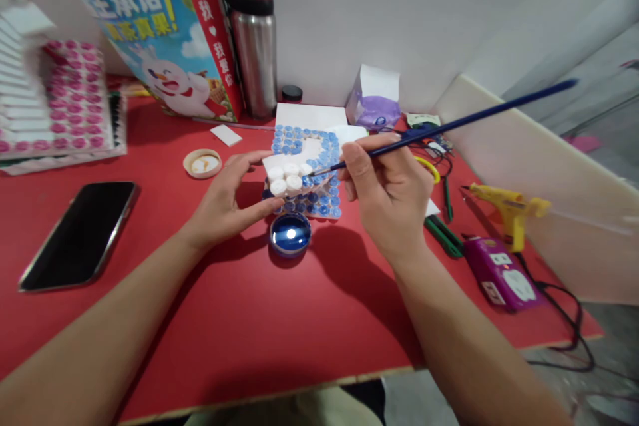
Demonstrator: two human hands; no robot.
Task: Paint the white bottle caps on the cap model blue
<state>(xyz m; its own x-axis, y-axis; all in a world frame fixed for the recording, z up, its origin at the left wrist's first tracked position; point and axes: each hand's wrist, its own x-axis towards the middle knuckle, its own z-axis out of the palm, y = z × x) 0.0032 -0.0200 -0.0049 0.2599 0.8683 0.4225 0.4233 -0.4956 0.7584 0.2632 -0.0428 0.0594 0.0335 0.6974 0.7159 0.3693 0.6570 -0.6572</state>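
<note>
A red bench (279, 319) offers bare room toward its near edge. At its middle, over a blue-studded board (327, 205), the left hand (227, 196) grasps a capped card (286, 184) by its side (probably light and stiff, smearable where blue; rims look safest). The right hand's grip (389, 193) pinches a paintbrush (449, 128), tip at the caps; a paint pot (290, 254) sits just in front.

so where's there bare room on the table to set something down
The widest bare patch of red table lies between the forearms, nearer than the blue paint pot. A smaller one sits between the phone and the round lid. Right of the right hand it's crowded: glue gun, purple box.
</note>
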